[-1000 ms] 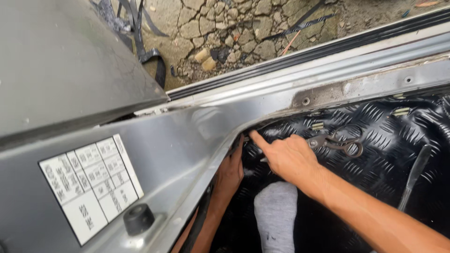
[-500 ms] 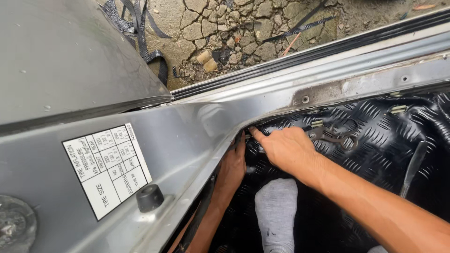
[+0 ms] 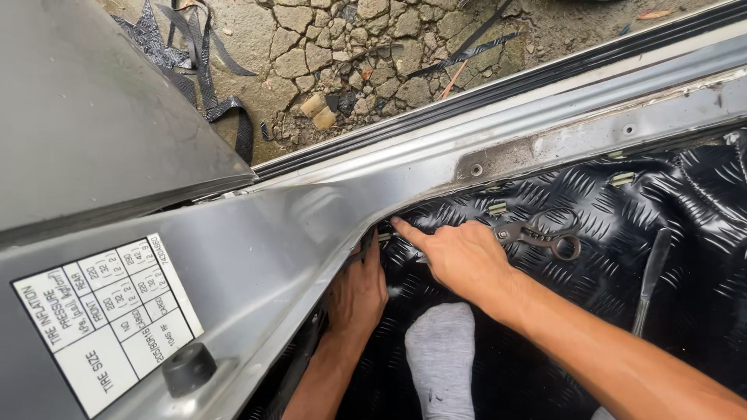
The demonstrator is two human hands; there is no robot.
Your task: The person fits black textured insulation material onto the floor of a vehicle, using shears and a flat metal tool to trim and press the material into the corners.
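Outdoor car repair spot; grey door sill [image 3: 545,117]; cracked ground [image 3: 350,47].

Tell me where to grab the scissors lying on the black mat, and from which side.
Take the scissors by the finger loops at their right end, coming from above. They lie flat on the black checker-plate mat, loops free, while the blade end sits close to the right hand.
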